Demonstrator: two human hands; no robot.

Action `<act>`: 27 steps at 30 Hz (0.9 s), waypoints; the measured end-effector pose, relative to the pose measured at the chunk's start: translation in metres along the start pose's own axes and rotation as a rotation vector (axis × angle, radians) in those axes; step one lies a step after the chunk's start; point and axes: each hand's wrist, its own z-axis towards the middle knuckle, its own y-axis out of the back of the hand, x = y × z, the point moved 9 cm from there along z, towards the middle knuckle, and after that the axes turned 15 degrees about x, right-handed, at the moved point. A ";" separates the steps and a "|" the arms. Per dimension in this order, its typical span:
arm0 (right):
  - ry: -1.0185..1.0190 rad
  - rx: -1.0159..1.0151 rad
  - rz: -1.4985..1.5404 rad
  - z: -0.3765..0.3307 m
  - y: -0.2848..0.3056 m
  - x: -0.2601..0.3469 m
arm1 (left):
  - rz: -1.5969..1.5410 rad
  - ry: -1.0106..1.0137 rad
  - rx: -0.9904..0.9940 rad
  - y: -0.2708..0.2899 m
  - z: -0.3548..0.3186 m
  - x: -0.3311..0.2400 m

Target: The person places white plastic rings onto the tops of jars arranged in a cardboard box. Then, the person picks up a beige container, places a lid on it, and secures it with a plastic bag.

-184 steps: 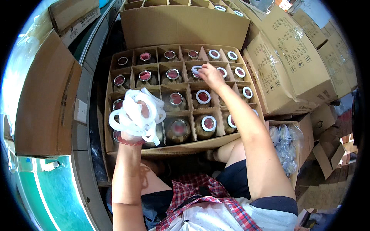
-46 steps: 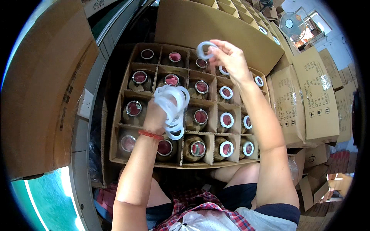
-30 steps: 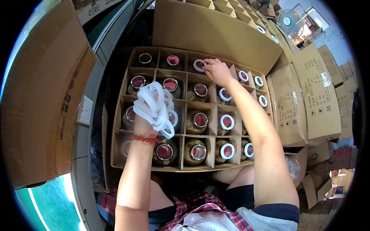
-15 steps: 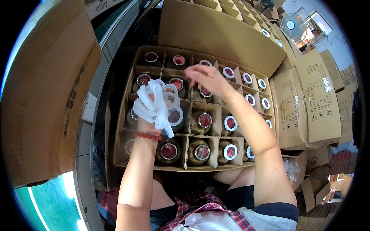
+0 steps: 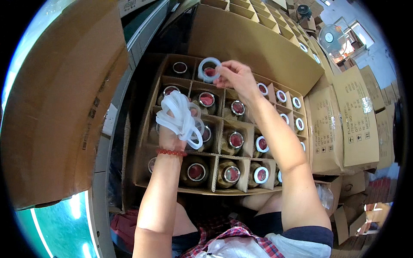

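A clear whitish ring (image 5: 201,68) is pinched between the thumb and fingers of my right hand (image 5: 237,78). It surrounds the view of a far-row bottle mouth (image 5: 210,72); whether it touches the rim I cannot tell. A bunch of similar soft rings (image 5: 175,115) hangs on my left hand (image 5: 168,136), hiding most of its fingers. Beneath both hands is a divided cardboard box (image 5: 205,190) of glass bottles with dark red mouths. Bottles at the right, such as one front bottle, wear white rings (image 5: 261,175); others, such as a middle bottle (image 5: 236,139), show bare silvery rims.
Behind stands another divided carton (image 5: 254,47), its wall rising over the box. Stacked closed cartons (image 5: 329,124) are at the right. A large brown cardboard sheet or box (image 5: 60,107) fills the left, beside a grey metal edge (image 5: 100,206). A fan (image 5: 331,38) stands far right.
My right hand has moved left to the far-row bottle, and a ring now shows in its fingers. The left hand stays with its bunch; the whole view has shifted slightly.
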 end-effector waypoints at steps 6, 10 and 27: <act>0.147 -0.058 -1.314 0.045 0.032 -0.045 | 0.026 0.116 0.036 0.000 0.000 0.005; 0.079 0.117 -1.394 0.048 0.012 -0.062 | -0.023 0.071 0.022 0.010 -0.001 -0.005; 0.031 0.238 -1.600 0.060 0.001 -0.074 | -0.115 0.014 -0.073 0.003 -0.004 -0.014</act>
